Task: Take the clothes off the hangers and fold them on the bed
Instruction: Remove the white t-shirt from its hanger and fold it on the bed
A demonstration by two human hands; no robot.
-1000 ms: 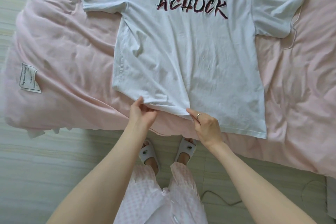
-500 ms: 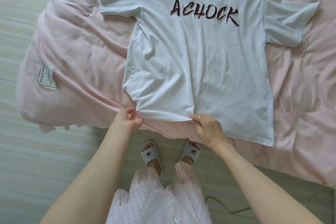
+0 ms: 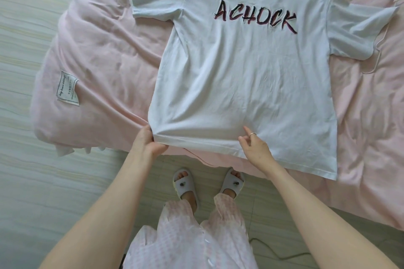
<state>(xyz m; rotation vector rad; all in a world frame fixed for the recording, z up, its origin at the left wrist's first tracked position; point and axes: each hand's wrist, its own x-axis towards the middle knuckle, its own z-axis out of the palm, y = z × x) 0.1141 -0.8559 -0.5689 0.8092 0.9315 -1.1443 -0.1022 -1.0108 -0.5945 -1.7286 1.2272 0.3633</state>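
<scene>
A white T-shirt (image 3: 240,76) printed "ACHOCK" lies face up and spread flat on the pink bed (image 3: 105,54), neck away from me. My left hand (image 3: 148,141) grips the shirt's lower left hem corner at the bed's edge. Over the middle of the hem my right hand (image 3: 253,145) hovers with fingers loosely spread, lifted off the cloth and holding nothing. A thin pale hanger (image 3: 380,43) lies on the bed, partly under the shirt's right sleeve.
The pink duvet carries a white label (image 3: 67,87) at its left corner. The bed's edge runs just in front of my slippered feet (image 3: 185,183). A dark cable (image 3: 282,251) lies on the pale floor to the lower right.
My left hand has slid leftward along the hem to the shirt's lower left corner, pulling the hem straight. My right hand has let go of the hem and lifted its fingers.
</scene>
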